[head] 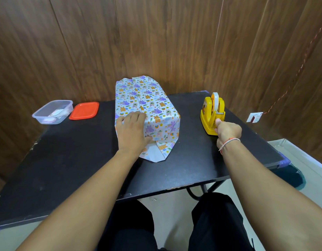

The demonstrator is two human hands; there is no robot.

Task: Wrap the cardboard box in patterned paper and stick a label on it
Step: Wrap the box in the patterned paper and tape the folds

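left hand (132, 130): my fingers lie flat and spread over the near top edge of the wrapped box (147, 105), my palm pressing the folded paper down against the near end face.
right hand (227, 130): fingers curled, thumb up at the cutter end of the yellow tape dispenser (213, 115); looks like i'm pinching the tape end, though the strip itself is too thin to make out.
box: mid black table (66, 169), right under my left fingers, well apart from my right ones.
loose flap (159, 151): pointed bottom flap lies out on the table below my left palm, not yet folded up.
seam (137, 95): runs away from my left fingertips along the top.
risk, fold: if i ease off the left palm while tugging tape, the end folds could spring open.
risk, dispenser: a one-handed pull could drag it along the table or twist the tape.
labels: clear tub (52, 112) and orange lid (84, 110) sit far left of my left fingers.
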